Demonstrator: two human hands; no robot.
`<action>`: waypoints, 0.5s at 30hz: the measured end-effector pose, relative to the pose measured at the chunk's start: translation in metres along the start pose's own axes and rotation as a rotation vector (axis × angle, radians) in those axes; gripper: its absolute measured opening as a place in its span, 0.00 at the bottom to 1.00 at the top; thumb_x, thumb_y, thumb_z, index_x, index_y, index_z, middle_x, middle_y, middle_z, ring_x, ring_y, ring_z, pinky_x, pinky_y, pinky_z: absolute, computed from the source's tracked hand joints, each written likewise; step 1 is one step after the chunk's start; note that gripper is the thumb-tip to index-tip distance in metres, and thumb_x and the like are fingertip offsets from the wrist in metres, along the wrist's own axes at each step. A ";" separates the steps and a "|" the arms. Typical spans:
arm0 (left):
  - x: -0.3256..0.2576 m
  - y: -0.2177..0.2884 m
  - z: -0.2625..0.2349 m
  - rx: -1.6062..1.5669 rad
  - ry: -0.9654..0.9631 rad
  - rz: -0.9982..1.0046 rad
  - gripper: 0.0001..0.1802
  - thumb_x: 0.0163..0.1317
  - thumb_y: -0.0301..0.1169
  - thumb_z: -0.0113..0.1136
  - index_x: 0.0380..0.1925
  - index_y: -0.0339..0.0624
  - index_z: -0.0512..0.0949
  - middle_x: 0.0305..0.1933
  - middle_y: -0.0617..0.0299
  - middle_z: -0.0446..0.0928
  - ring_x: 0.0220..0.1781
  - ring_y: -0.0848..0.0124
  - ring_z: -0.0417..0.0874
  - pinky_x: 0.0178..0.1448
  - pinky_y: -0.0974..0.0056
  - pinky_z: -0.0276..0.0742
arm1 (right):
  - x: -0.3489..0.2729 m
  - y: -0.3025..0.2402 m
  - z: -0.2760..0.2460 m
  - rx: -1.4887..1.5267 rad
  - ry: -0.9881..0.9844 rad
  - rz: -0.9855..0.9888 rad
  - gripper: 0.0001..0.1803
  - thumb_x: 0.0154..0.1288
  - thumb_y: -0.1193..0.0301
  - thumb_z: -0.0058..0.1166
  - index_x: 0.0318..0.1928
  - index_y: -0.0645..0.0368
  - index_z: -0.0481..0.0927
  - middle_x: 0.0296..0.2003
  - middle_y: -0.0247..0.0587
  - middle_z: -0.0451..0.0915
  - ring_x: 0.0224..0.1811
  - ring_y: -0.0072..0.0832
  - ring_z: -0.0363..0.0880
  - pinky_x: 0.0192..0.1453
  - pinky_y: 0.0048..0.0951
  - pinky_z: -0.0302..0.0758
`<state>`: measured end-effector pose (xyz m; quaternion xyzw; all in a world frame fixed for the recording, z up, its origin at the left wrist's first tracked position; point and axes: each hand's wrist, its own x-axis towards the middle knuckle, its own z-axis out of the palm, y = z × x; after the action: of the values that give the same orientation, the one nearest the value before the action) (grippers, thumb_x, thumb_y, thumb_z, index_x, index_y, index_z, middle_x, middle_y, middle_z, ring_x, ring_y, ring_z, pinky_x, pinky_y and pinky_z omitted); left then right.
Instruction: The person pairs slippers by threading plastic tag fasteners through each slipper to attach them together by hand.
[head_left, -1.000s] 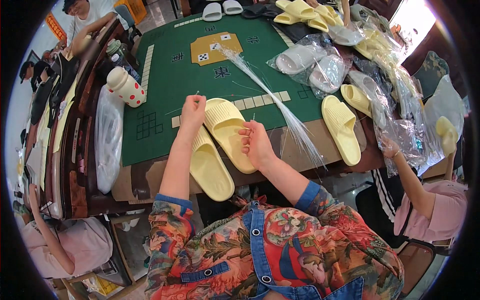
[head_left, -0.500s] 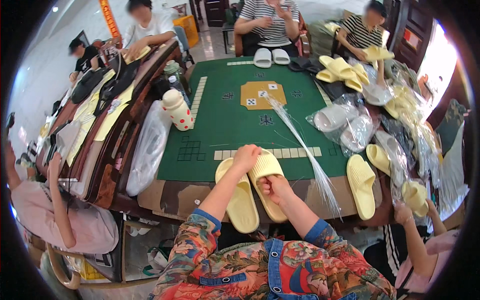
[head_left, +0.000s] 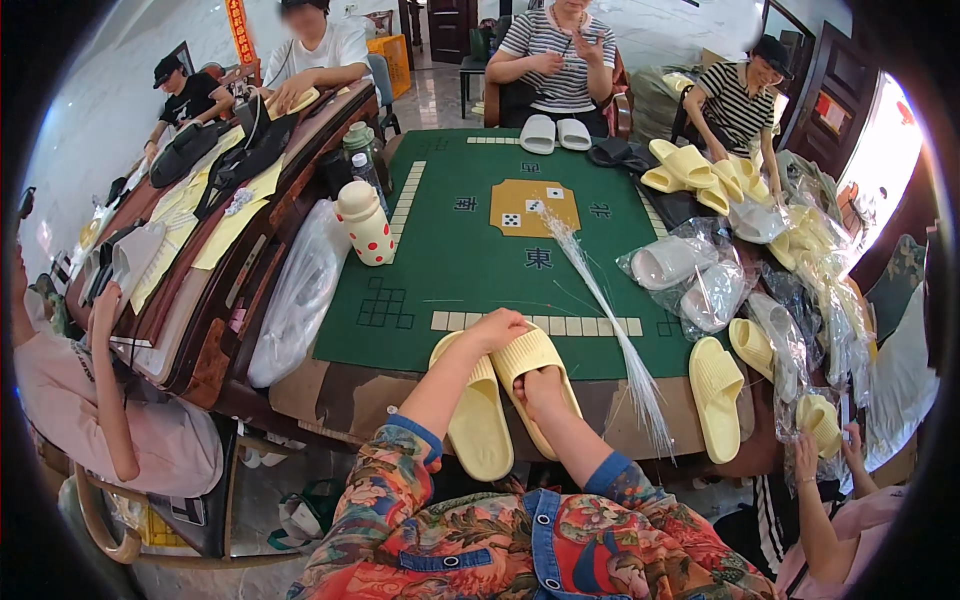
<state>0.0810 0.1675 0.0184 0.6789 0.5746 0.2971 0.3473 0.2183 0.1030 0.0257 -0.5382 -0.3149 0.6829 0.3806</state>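
Two pale yellow slippers lie side by side at the near table edge, toes pointing away from me. My left hand point(head_left: 499, 329) is closed on the upper left edge of the right-hand slipper point(head_left: 535, 352), its fingers bent over the ribbed strap. My right hand point(head_left: 543, 388) reaches into that slipper's foot opening, and its fingers are hidden under the strap. Beside it, partly beneath my left forearm, the left-hand slipper point(head_left: 478, 430) lies with its sole up toward me. To the right, a bundle of thin whitish strands point(head_left: 612, 320) lies slantwise across the green mat.
Another yellow slipper point(head_left: 716, 400) lies at right. Bagged grey slippers point(head_left: 672, 262) and a yellow slipper pile point(head_left: 690, 165) are beyond it. A dotted flask point(head_left: 363, 222) and plastic bag point(head_left: 300, 300) stand left on the green mat point(head_left: 440, 270). Co-workers sit around, one close at right.
My right hand has gone deeper into the slipper, its fingers now out of sight. My left hand stays at the strap. The view has shifted slightly.
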 end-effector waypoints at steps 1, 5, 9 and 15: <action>0.001 -0.004 0.003 -0.135 0.024 0.045 0.12 0.54 0.36 0.57 0.31 0.39 0.78 0.33 0.54 0.79 0.35 0.63 0.79 0.40 0.62 0.73 | 0.001 0.002 0.000 0.034 -0.004 -0.017 0.05 0.60 0.81 0.38 0.32 0.61 0.69 0.17 0.35 0.68 0.13 0.21 0.62 0.14 0.21 0.61; 0.002 -0.003 -0.001 -0.032 -0.039 -0.088 0.12 0.53 0.35 0.58 0.28 0.36 0.78 0.25 0.58 0.78 0.26 0.71 0.74 0.33 0.65 0.70 | 0.008 0.007 0.004 0.275 -0.017 -0.025 0.09 0.53 0.85 0.37 0.33 0.61 0.67 0.19 0.37 0.68 0.13 0.23 0.60 0.15 0.24 0.53; -0.008 -0.006 0.000 -0.230 0.022 -0.136 0.12 0.53 0.35 0.58 0.28 0.35 0.79 0.23 0.59 0.76 0.25 0.76 0.72 0.32 0.67 0.69 | 0.000 0.002 0.013 0.317 0.057 -0.009 0.09 0.54 0.83 0.39 0.37 0.61 0.67 0.23 0.38 0.70 0.16 0.23 0.63 0.16 0.25 0.57; -0.012 0.017 -0.007 0.088 0.100 -0.133 0.15 0.52 0.38 0.60 0.25 0.33 0.78 0.21 0.63 0.75 0.24 0.78 0.70 0.28 0.68 0.67 | 0.011 0.006 0.005 0.309 0.073 0.014 0.12 0.56 0.82 0.40 0.41 0.59 0.68 0.28 0.37 0.73 0.17 0.24 0.64 0.17 0.25 0.60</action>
<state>0.0831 0.1546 0.0358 0.6382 0.6474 0.2815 0.3072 0.2106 0.1097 0.0164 -0.4999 -0.1883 0.7057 0.4655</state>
